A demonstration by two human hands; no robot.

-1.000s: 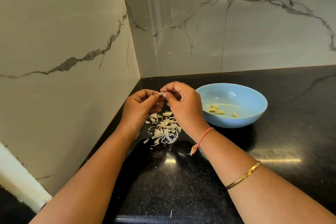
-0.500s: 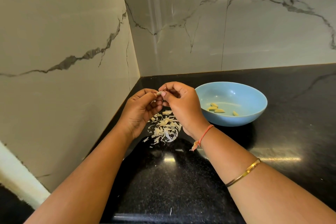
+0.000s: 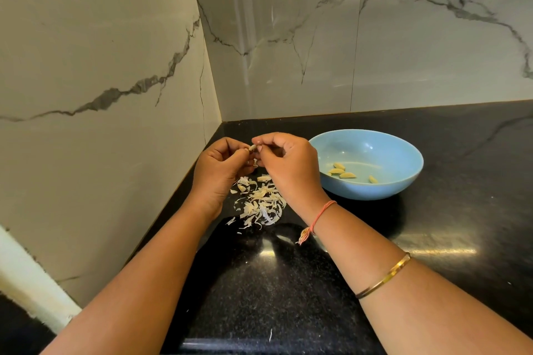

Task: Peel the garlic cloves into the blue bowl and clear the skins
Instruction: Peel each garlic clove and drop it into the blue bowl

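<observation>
A small garlic clove (image 3: 252, 147) is pinched between the fingertips of my left hand (image 3: 220, 170) and my right hand (image 3: 288, 167), held above the black counter. Only its pale tip shows between the fingers. Directly below lies a loose pile of papery garlic skins (image 3: 261, 203). To the right stands the blue bowl (image 3: 403, 170), with several peeled cloves (image 3: 341, 171) lying in its bottom.
The black granite counter (image 3: 432, 239) runs into a corner of grey-veined marble walls, close on the left and behind. One stray skin sliver (image 3: 270, 335) lies near the front edge. A switch plate sits high on the back wall.
Both hands have stayed together over the skin pile, with only small finger movements on the clove. The bowl and skins have not moved.
</observation>
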